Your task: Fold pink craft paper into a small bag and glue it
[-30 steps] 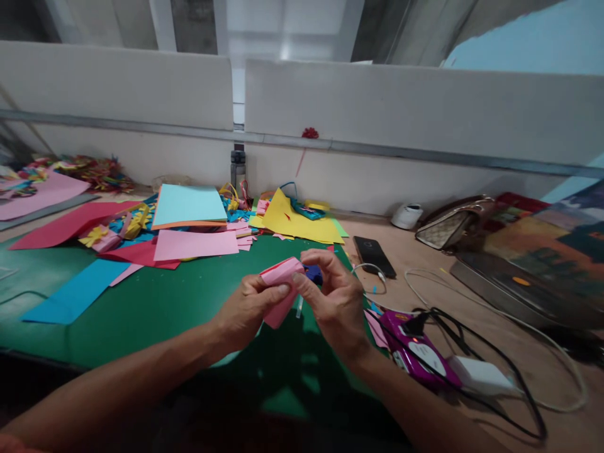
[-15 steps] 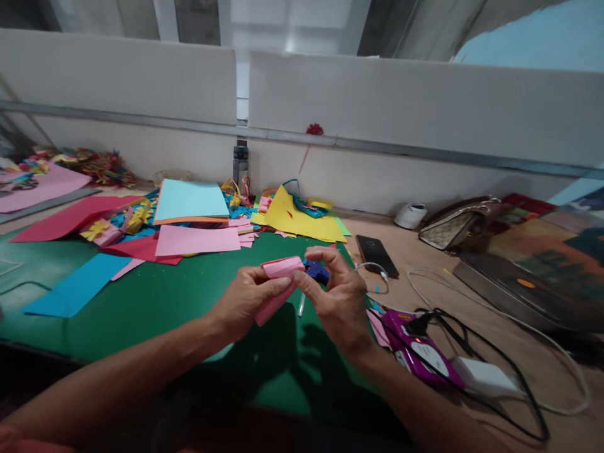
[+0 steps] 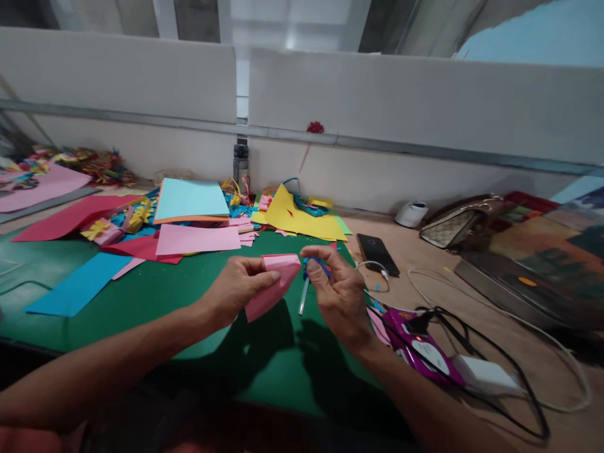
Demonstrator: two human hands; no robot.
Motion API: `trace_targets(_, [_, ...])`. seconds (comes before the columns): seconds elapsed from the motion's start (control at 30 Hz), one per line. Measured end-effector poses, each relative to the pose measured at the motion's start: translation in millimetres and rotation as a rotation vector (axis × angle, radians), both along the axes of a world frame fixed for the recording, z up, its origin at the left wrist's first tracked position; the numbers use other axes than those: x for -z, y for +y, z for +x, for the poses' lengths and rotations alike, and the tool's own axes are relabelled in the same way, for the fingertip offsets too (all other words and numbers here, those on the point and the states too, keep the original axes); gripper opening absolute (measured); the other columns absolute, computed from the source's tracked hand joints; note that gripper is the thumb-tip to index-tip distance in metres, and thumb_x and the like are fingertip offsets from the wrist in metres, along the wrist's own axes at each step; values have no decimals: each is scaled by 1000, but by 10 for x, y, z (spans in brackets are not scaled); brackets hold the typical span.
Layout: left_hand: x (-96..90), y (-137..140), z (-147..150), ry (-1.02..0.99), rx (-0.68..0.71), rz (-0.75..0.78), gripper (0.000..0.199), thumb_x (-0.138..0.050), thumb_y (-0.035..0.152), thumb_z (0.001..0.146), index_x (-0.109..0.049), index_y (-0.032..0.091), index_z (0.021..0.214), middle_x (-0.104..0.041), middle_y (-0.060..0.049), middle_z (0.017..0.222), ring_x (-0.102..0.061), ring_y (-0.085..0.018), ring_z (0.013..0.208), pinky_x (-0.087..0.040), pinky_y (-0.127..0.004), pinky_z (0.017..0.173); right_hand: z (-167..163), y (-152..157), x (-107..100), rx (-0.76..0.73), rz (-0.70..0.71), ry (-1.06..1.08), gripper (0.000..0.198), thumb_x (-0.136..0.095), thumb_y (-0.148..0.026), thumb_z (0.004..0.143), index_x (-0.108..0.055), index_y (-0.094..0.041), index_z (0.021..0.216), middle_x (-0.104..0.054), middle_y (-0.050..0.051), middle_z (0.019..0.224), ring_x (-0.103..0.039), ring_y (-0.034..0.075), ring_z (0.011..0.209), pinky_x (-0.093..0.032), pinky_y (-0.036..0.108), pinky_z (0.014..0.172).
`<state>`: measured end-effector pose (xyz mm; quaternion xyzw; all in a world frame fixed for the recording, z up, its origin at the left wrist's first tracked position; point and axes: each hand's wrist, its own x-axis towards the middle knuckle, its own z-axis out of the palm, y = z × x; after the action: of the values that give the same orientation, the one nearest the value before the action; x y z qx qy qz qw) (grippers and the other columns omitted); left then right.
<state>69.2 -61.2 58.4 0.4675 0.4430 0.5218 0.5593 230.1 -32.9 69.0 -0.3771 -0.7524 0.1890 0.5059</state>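
Note:
My left hand (image 3: 240,284) pinches a folded piece of pink paper (image 3: 274,287) by its left side, thumb on top. A red edge shows along the paper's upper rim. Just to the right of the paper, my right hand (image 3: 337,292) is apart from it, thumb and fingers curved with a gap between them and nothing held. Behind that hand lies a dark blue object (image 3: 311,263), partly hidden, so its kind does not show. A slim clear-and-white stick, perhaps a pen (image 3: 303,298), rests on the green mat (image 3: 189,283) between the two hands.
Coloured sheets lie at the back left, among them a light blue sheet (image 3: 191,200) and a blue strip (image 3: 78,286). A yellow sheet (image 3: 302,217) is at the back centre. To the right are a phone (image 3: 377,253), a purple power strip (image 3: 419,349), cables and a handbag (image 3: 455,226).
My right hand has let go of the pink paper and drawn slightly away to the right. My left hand has shifted a little left with the paper, which now shows more of its face.

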Motion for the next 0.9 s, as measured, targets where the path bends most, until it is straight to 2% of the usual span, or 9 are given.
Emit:
trace_targets(0.1, [-33,30,-76,15,52,-78,22,-70,33,64,-68,12,69,-59,-1,58,-43,-7,45,-29,-19,46,0,17,13,-16,-36,17,14,-49,-31,85,-58,-24,91,-63,2,90,-56,21,90,-42,37,77])
trace_targets(0.17, [-72,40,-118,87,79,-75,22,-68,33,65,-67,12,69,-56,0,54,-40,-6,43,-26,-18,44,-2,29,21,-25,-57,3,16,-48,-33,85,-59,-23,92,-63,3,92,-57,20,88,-42,37,77])
trace_targets(0.33, [-211,65,-169,429,163,126,15,-61,25,68,-67,12,69,-49,3,49,-37,-6,44,-24,-18,43,-10,47,17,-84,-60,-87,15,-53,-33,82,-60,-22,91,-65,3,95,-58,20,90,-42,38,80])
trace_targets(0.43, [-258,117,-173,579,218,187,12,-59,21,68,-66,12,67,-48,3,50,-35,-6,45,-24,-18,43,-21,58,23,-128,-64,-115,11,-55,-29,81,-60,-22,87,-66,2,91,-59,19,90,-43,36,80])
trace_targets(0.7, [-237,278,-198,556,257,202,18,-60,19,63,-61,13,80,-60,-1,66,-50,-12,58,-36,-20,51,-39,127,119,-99,-174,-139,16,-56,-20,77,-61,-19,92,-66,2,83,-60,15,76,-47,31,71])
trace_targets(0.9, [-261,283,-293,598,237,164,32,-59,16,66,-50,16,97,-59,2,64,-49,-9,52,-35,-18,46,-47,133,112,-118,-207,-155,17,-51,-20,81,-61,-17,94,-66,3,88,-59,15,78,-46,29,71])
